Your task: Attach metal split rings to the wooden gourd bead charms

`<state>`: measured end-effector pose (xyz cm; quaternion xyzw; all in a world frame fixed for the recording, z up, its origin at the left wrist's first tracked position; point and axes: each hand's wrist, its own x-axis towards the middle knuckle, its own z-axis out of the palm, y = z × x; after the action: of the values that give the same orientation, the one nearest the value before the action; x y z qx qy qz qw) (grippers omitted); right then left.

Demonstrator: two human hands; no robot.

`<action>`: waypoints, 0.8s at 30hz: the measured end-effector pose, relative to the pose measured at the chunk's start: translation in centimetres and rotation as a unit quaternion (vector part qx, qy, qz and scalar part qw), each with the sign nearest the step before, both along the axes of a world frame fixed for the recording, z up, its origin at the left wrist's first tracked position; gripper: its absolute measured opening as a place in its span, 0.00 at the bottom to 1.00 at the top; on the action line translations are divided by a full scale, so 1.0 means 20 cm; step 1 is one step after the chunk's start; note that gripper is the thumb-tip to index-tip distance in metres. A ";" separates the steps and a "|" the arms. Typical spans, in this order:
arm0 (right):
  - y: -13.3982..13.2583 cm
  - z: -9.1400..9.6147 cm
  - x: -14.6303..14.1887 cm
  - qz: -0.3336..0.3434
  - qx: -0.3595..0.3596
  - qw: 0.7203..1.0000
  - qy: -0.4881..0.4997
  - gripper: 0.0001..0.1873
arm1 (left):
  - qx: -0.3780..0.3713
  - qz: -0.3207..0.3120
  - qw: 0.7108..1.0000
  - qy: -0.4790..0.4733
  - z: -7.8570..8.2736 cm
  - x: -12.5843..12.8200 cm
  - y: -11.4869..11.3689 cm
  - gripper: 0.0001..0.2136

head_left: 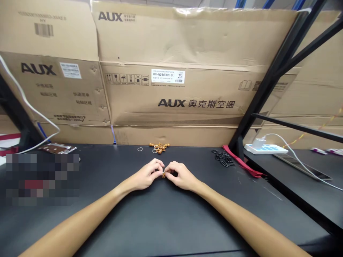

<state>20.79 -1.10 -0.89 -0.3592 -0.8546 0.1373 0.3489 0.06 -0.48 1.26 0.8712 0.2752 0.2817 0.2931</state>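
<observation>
Along the far left of the matte black surface point(171, 221) lies a crinkled brown-and-silver foil packet point(57, 148). A white cable point(34, 110) runs down beside it from the big flattened tan cardboard cartons printed AUX point(171, 46), which stand behind everything. Ahead of the person's hands sit a thin pale ring point(139, 149) and, just beside it, a small heap of round brown wooden beads point(159, 147) mixed with a ring or two.

The left hand point(148, 175) and right hand point(182, 176) meet at the middle of the surface, a little nearer the person than that heap. Their grip is closed from both sides: the fingertips point(160, 167) pinch a tiny brownish bead-like piece point(163, 174), too small to make out clearly, held together between the two hands.

Further right lie a loose pile of black rubber rings point(223, 157) and a flat red strap point(242, 162). Past a black metal shelf upright point(268, 82) are a white power strip point(265, 149) and a dark tablet point(302, 166), both on a neighbouring black surface point(294, 192).
</observation>
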 end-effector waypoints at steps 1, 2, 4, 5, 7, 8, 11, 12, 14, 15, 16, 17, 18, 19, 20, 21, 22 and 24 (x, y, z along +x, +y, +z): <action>0.00 0.00 0.00 0.000 -0.002 1.000 0.001 0.05 | 0.001 0.002 1.000 0.000 0.00 0.00 0.00 0.12; 0.01 0.00 0.00 -0.001 -0.006 1.000 0.002 0.05 | 0.003 0.006 1.000 0.002 0.00 0.01 -0.01 0.12; 0.01 0.00 0.01 -0.009 -0.014 1.000 0.005 0.05 | 0.009 0.017 1.000 0.010 0.00 0.01 -0.01 0.12; 0.01 0.00 0.00 -0.013 -0.014 1.000 0.005 0.05 | 0.013 0.022 1.000 0.016 0.00 0.02 -0.02 0.12; 0.00 0.00 0.00 -0.014 -0.004 1.000 -0.002 0.05 | 0.021 0.029 0.999 0.029 0.00 0.02 -0.03 0.11; -0.01 0.00 -0.01 -0.014 0.006 1.000 -0.010 0.05 | 0.025 0.032 0.999 0.033 0.00 0.02 -0.03 0.11; -0.02 0.00 -0.02 -0.013 0.050 0.998 -0.039 0.05 | 0.031 0.042 0.998 0.039 0.00 0.02 -0.02 0.12; -0.03 0.00 -0.02 -0.012 0.062 0.997 -0.046 0.05 | 0.032 0.044 0.998 0.039 0.00 0.02 -0.02 0.12; -0.02 0.00 -0.02 -0.014 0.071 0.996 -0.048 0.05 | 0.037 0.043 0.998 0.035 -0.01 0.02 -0.01 0.11; -0.02 0.00 -0.01 -0.016 0.065 0.997 -0.046 0.05 | 0.040 0.039 0.998 0.034 -0.01 0.01 -0.01 0.11; -0.01 0.00 -0.01 -0.019 0.054 0.997 -0.042 0.05 | 0.042 0.035 0.998 0.032 -0.01 0.01 -0.01 0.11; -0.01 0.00 0.00 -0.022 0.040 0.998 -0.038 0.06 | 0.044 0.032 0.998 0.033 -0.01 0.01 -0.01 0.10; 0.00 0.00 0.01 -0.024 0.027 0.999 -0.035 0.06 | 0.046 0.030 0.998 0.035 -0.01 0.01 -0.01 0.10; 0.00 0.01 0.01 -0.026 0.018 0.999 -0.034 0.06 | 0.048 0.031 0.998 0.039 -0.01 0.01 -0.01 0.10; 0.00 0.01 0.01 -0.027 0.015 0.999 -0.034 0.06 | 0.051 0.034 0.997 0.042 -0.02 0.01 -0.02 0.09; 0.00 0.00 0.01 -0.027 0.016 0.999 -0.035 0.06 | 0.056 0.040 0.997 0.044 -0.02 0.02 -0.02 0.09; 0.00 0.00 0.01 -0.026 0.021 0.999 -0.037 0.06 | 0.061 0.047 0.996 0.045 -0.02 0.02 -0.02 0.09; -0.01 0.00 0.00 -0.016 0.035 0.998 -0.044 0.05 | 0.070 0.059 0.995 0.046 -0.03 0.02 -0.02 0.09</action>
<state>20.82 -1.27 -0.92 -0.3663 -0.8674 0.0857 0.3256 0.48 -0.86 0.56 0.8837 0.3191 0.2771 0.2012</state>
